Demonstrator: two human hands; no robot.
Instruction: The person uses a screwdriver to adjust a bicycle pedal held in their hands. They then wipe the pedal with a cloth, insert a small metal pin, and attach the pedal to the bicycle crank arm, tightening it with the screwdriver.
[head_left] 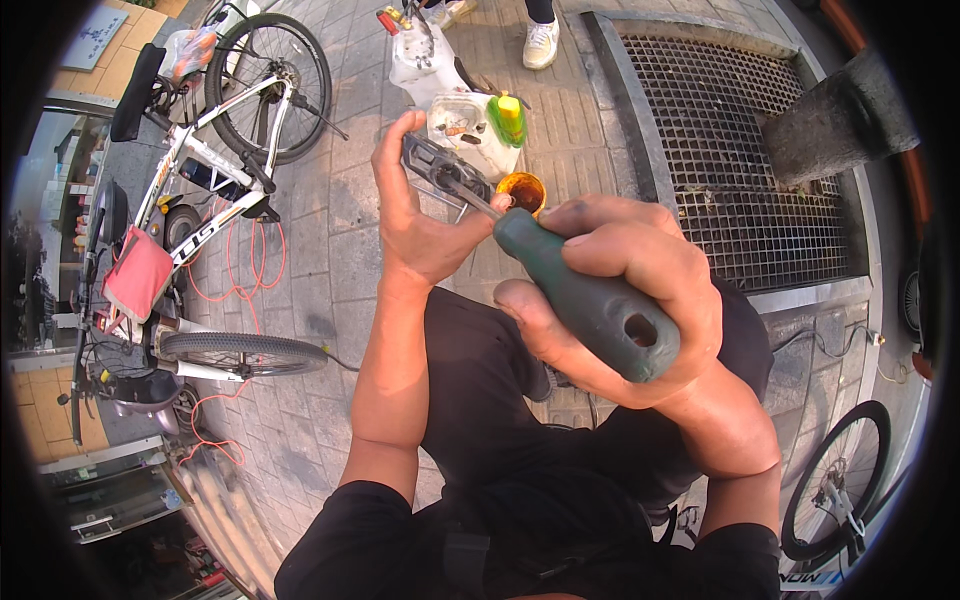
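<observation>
My left hand [425, 235] grips what looks like a black and grey bicycle pedal [430, 158], its thumb and fingers on opposite sides of it. In my right hand [650, 260] is a screwdriver [585, 295] with a thick dark green handle, which has a hole in its butt end. The fingers wrap round the handle, and the metal shaft points away from me to the pedal. Its tip meets the pedal, but exactly where cannot be made out. Just beyond the hands stands a yellow cup [538, 184] with a reddish-brown inside.
Ahead lie a white cut-open container [490, 158] with small parts, a green bottle [507, 125] and a white tool tub [400, 75]. A person's shoe [541, 45] stands beyond. A white bicycle [190, 190] and orange hose [240, 292] are left; a tree grate [730, 160] and wheel [835, 480] are right.
</observation>
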